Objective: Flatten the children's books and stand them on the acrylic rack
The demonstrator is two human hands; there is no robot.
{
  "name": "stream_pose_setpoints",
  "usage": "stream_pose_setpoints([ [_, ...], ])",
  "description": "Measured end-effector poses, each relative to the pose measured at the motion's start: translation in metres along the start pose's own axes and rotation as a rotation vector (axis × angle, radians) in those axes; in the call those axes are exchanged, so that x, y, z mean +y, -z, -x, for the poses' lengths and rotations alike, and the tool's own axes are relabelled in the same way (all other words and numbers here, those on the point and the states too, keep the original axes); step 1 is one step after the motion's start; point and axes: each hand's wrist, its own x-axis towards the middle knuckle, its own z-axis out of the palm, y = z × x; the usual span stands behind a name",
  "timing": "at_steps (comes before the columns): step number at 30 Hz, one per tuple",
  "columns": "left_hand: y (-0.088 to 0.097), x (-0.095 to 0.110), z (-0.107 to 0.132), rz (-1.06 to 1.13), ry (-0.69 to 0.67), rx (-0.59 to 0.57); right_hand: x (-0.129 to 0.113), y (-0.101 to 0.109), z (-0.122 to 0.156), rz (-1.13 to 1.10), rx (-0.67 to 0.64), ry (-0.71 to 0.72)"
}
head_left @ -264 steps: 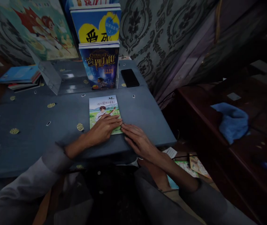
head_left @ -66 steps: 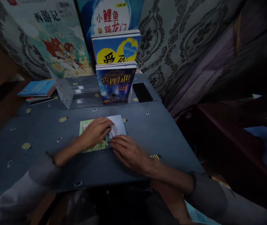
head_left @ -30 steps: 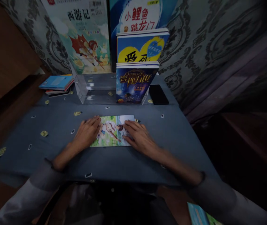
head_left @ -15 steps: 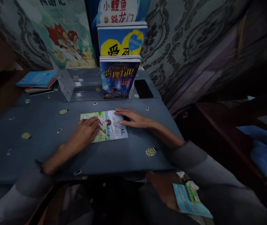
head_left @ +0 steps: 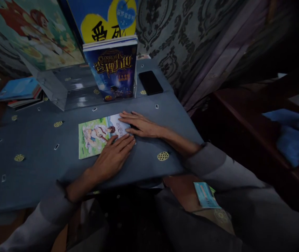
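A thin picture book (head_left: 94, 136) with a green illustrated cover lies flat and sideways on the blue-grey tablecloth (head_left: 33, 164). My left hand (head_left: 114, 157) rests flat on the book's near right corner, fingers stretched out. At the book's far right corner my right hand (head_left: 140, 124) lies flat too, its fingers together and pointing left over the white title part. Neither hand grips the book.
A clear acrylic stand (head_left: 60, 87) behind the book holds a dark blue book (head_left: 114, 71) upright, with more books behind it. A black phone (head_left: 150, 82) lies at the back right, a stack of books (head_left: 20, 91) at the back left. A blue cloth (head_left: 293, 134) lies on the dark wooden furniture to the right.
The book has turned from upright to sideways under both hands. In the last half second my left hand slid from the book's left part to its near right corner; the view shifted.
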Motion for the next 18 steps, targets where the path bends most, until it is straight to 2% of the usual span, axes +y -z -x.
stream_pose_setpoints([
  [9, -0.002, 0.005, 0.008, -0.006, -0.004, 0.08, -0.022, -0.003, 0.03, 0.117, -0.026, -0.003],
  [18, 0.002, 0.015, 0.011, -0.116, -0.031, 0.079, -0.032, -0.007, 0.039, 0.172, -0.015, 0.004],
])
